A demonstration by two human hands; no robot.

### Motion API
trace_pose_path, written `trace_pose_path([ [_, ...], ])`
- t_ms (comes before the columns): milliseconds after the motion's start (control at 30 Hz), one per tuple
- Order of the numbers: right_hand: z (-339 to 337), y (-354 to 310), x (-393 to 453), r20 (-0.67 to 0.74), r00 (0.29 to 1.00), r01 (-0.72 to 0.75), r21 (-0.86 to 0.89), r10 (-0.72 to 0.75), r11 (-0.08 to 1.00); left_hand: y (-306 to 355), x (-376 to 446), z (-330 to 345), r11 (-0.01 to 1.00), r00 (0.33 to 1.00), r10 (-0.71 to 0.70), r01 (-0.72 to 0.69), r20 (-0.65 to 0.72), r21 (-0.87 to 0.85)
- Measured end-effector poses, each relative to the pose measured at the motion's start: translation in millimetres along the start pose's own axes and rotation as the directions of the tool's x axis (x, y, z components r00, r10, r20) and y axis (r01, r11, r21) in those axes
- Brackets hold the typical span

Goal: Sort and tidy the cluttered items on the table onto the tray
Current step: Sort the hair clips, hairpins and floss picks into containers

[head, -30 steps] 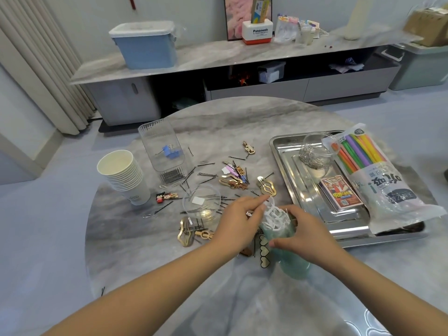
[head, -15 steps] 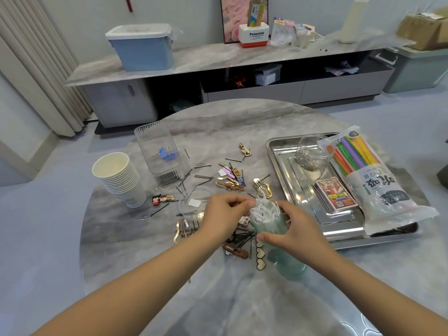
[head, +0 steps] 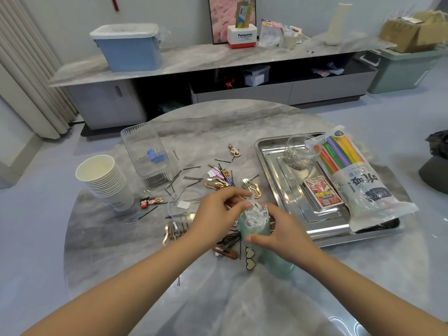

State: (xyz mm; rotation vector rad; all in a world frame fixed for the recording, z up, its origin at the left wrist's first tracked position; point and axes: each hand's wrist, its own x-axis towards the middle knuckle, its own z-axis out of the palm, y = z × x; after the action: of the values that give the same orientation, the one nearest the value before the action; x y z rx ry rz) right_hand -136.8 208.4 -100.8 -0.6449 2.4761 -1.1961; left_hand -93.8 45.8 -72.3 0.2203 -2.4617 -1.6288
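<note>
My right hand (head: 281, 232) grips a green translucent cup (head: 254, 230) stuffed with small white plastic pieces (head: 254, 213), held tilted just above the table. My left hand (head: 215, 214) pinches at the white pieces at the cup's mouth. To the right lies the steel tray (head: 271, 151), carrying a glass jar of paper clips (head: 299, 154), a card deck (head: 322, 192) and a bag of coloured straws (head: 351, 173). Hair clips (head: 252, 187) and black bobby pins (head: 191, 178) are scattered on the round marble table (head: 218, 127).
A stack of paper cups (head: 101, 180) stands at the left, beside a clear plastic box (head: 145, 154) with pins and a blue binder clip. A clear round lid (head: 184, 202) lies near my left hand. Heart-shaped clips (head: 249, 259) sit under the cup. A sideboard stands behind the table.
The cup and both hands stay in about the same spot; my left fingers have shifted over the white pieces at the cup's mouth. The view has moved slightly.
</note>
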Motion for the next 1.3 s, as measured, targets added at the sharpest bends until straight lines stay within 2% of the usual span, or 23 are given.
trace_pose_path([
  [100, -4, 1, 0, -0.053, 0.998, 0.032, -0.016, -0.033, 0.999, 5, 0, 3, 0.999, 1.0, -0.003, 0.003, 0.016, -0.046],
  [233, -7, 3, -4, -0.063, 0.998, 0.03, -0.007, -0.03, 1.0, 7, 1, 6, 0.997, 0.999, 0.046, -0.046, 0.013, 0.061],
  [367, -17, 4, -4, -0.103, 0.994, 0.027, 0.031, -0.023, 0.999, 9, 2, 12, 0.992, 0.995, 0.1, -0.099, -0.011, 0.083],
  [433, -23, 5, -4, -0.126, 0.992, 0.016, 0.016, -0.014, 1.0, 12, 2, 13, 0.989, 0.99, 0.123, -0.128, 0.071, 0.068],
  [467, -27, 7, -5, -0.137, 0.991, 0.009, 0.008, -0.008, 1.0, 15, 3, 16, 0.99, 0.98, 0.124, -0.133, 0.157, 0.046],
  [533, -33, 10, -4, -0.149, 0.989, -0.004, 0.003, 0.005, 1.0, 18, 6, 21, 0.989, 0.93, 0.099, -0.131, 0.355, 0.066],
  [600, -41, 15, -5, -0.158, 0.987, -0.013, 0.006, 0.013, 1.0, 22, 11, 31, 0.974, 0.866, 0.069, -0.165, 0.495, 0.154],
  [667, -48, 21, -5, -0.177, 0.983, -0.034, 0.027, 0.038, 0.999, 29, 17, 41, 0.963, 0.844, 0.069, -0.195, 0.532, 0.184],
  [800, -68, 37, -4, -0.235, 0.967, -0.088, 0.039, 0.095, 0.995, 41, 34, 64, 0.968, 0.863, 0.091, -0.193, 0.497, 0.158],
  [967, -88, 58, -6, -0.282, 0.954, -0.114, -0.011, 0.106, 0.993, 49, 52, 94, 0.918, 0.809, 0.086, -0.291, 0.581, 0.269],
  [1100, -107, 74, -10, -0.335, 0.934, -0.137, -0.007, 0.127, 0.99, 54, 62, 121, 0.959, 0.743, 0.094, -0.246, 0.663, 0.14],
  [1200, -127, 86, -13, -0.391, 0.904, -0.169, 0.041, 0.172, 0.985, 65, 79, 135, 0.971, 0.809, 0.173, -0.236, 0.561, 0.041],
  [1300, -147, 93, -14, -0.443, 0.876, -0.182, 0.067, 0.192, 0.981, 69, 103, 152, 0.989, 0.89, 0.144, -0.148, 0.432, -0.023],
])
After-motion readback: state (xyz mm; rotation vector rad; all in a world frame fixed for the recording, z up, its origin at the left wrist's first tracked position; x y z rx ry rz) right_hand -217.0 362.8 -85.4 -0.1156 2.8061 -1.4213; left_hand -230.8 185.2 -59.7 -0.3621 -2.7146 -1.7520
